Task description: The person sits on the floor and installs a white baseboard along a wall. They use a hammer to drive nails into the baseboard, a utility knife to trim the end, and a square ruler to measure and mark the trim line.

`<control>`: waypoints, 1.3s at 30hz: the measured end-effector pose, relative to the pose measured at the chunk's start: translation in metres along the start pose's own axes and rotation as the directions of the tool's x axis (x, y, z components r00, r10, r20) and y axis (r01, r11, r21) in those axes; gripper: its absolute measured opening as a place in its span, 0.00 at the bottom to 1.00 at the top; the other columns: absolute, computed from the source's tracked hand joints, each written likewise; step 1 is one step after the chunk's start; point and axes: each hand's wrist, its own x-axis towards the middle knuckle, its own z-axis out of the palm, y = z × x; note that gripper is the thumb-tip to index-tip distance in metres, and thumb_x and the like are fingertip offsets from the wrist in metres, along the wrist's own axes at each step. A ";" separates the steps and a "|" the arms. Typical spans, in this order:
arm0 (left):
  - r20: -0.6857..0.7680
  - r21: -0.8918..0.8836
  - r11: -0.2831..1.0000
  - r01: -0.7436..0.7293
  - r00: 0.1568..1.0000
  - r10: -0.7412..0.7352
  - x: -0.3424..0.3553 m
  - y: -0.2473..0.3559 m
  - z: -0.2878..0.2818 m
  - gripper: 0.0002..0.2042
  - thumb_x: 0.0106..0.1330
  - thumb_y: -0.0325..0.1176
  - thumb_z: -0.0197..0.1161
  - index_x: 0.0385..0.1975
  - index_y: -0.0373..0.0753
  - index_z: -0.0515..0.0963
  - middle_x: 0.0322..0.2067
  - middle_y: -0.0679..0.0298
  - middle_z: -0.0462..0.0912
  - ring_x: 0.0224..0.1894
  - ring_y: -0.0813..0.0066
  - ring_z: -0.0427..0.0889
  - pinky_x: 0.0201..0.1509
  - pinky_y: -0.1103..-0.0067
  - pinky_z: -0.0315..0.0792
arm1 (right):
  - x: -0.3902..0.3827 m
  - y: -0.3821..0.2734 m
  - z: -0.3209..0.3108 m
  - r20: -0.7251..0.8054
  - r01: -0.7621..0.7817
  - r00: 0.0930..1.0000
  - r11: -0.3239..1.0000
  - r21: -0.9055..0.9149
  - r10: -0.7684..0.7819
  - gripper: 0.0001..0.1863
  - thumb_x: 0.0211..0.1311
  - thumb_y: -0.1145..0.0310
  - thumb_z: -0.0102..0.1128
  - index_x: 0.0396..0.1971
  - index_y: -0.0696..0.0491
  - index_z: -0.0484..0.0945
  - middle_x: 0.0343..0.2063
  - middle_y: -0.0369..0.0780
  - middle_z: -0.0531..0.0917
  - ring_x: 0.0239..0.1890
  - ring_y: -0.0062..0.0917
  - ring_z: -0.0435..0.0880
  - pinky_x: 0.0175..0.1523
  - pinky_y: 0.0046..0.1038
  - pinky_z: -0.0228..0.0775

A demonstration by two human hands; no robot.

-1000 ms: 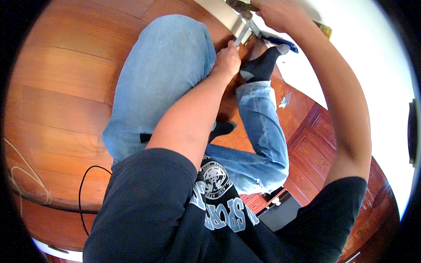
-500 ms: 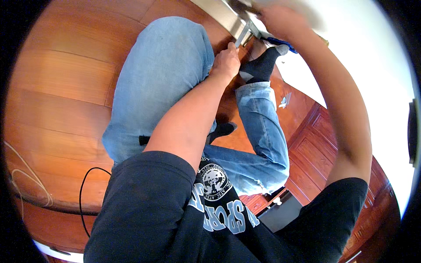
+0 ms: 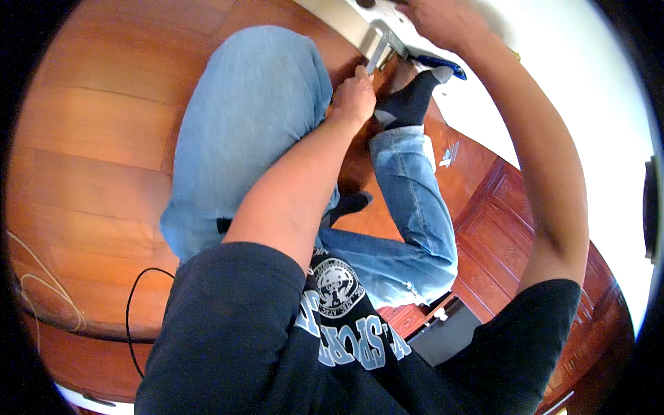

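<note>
My left hand (image 3: 354,95) is raised in front of my bent knee and closed around the lower end of a thin grey metal piece (image 3: 378,50). That piece stands against the edge of a pale board (image 3: 339,15) at the top of the view. My right hand (image 3: 434,21) reaches over that edge and rests on the white surface (image 3: 553,62) beside it; its fingers are cut off by the picture's rim. A blue-handled object (image 3: 440,65) lies just under my right wrist, next to my foot in a dark sock (image 3: 409,102).
I sit on a reddish wooden floor (image 3: 97,138) with my legs in blue jeans (image 3: 242,124) folded under me. A black cable (image 3: 135,311) and a pale cord (image 3: 41,290) lie at the lower left. Carved wooden panels (image 3: 498,235) and a dark box (image 3: 449,335) are at the right.
My right hand has shifted slightly left along the board's edge. My left hand keeps its hold on the metal piece in nearly the same spot.
</note>
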 end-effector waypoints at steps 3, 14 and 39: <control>-0.010 0.017 1.000 0.007 1.000 -0.006 -0.003 0.000 -0.003 0.13 0.80 0.42 0.48 0.45 0.36 0.69 0.35 0.39 0.86 0.42 0.35 0.85 0.47 0.47 0.78 | -0.009 -0.001 -0.005 -0.212 0.050 0.977 0.989 0.138 -0.020 0.20 0.73 0.61 0.55 0.62 0.46 0.73 0.35 0.50 0.87 0.38 0.48 0.87 0.40 0.48 0.77; 0.015 0.018 1.000 -0.003 1.000 0.003 0.002 -0.004 -0.002 0.13 0.80 0.42 0.48 0.46 0.37 0.69 0.36 0.39 0.86 0.43 0.34 0.85 0.48 0.47 0.77 | 0.007 0.000 0.010 -0.182 0.126 0.975 0.992 -0.005 -0.125 0.18 0.75 0.58 0.50 0.60 0.43 0.77 0.34 0.49 0.87 0.36 0.48 0.87 0.38 0.48 0.79; 0.049 0.044 0.999 -0.024 0.999 0.022 0.004 -0.001 -0.007 0.13 0.80 0.42 0.47 0.46 0.36 0.69 0.39 0.37 0.86 0.45 0.35 0.85 0.51 0.47 0.77 | 0.004 -0.009 -0.005 -0.042 -0.048 0.998 0.992 0.113 0.053 0.17 0.72 0.62 0.50 0.56 0.47 0.79 0.38 0.50 0.88 0.42 0.48 0.88 0.45 0.48 0.79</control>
